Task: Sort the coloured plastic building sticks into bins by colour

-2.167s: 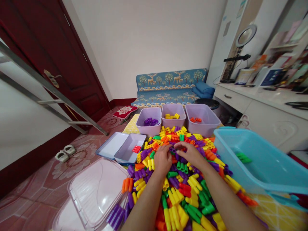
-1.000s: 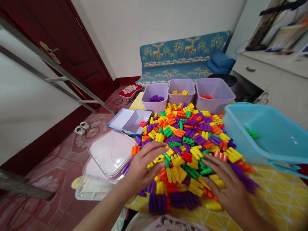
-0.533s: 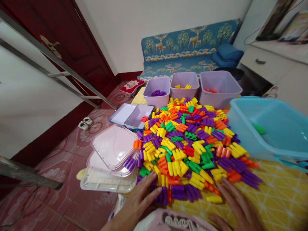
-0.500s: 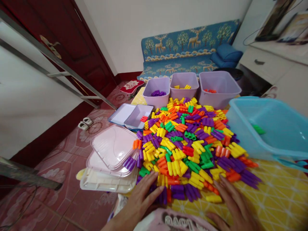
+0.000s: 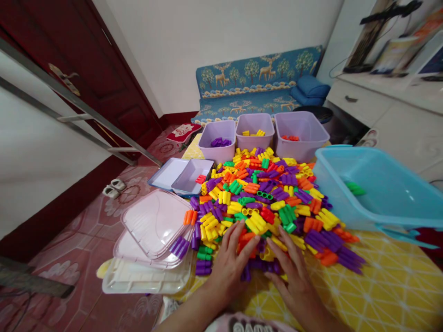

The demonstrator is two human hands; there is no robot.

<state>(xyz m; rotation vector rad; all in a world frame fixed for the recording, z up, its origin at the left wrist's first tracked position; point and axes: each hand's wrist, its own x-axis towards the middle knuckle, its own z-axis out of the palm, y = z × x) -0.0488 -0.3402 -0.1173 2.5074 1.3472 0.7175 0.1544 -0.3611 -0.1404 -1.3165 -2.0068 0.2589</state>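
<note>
A large heap of plastic tube-shaped toy building pieces, in yellow, purple, orange, green and red, covers the middle of the table. My left hand rests with fingers spread on the near side of the heap. Close beside it, my right hand also touches the pieces, its fingers stretched out and apart. Neither hand grips a piece. Between the fingertips lie yellow and orange pieces, and some at the near edge are partly hidden by the hands.
Three lilac bins, one with purple pieces, one with yellow and one with orange-red, stand behind the heap. A blue tub holds green pieces at right. Left are a shallow lilac box with a red piece and stacked lids.
Both hands have moved forward and closer together into the near side of the heap, the right hand swinging inward to the left. Pieces along the near edge have shifted.
</note>
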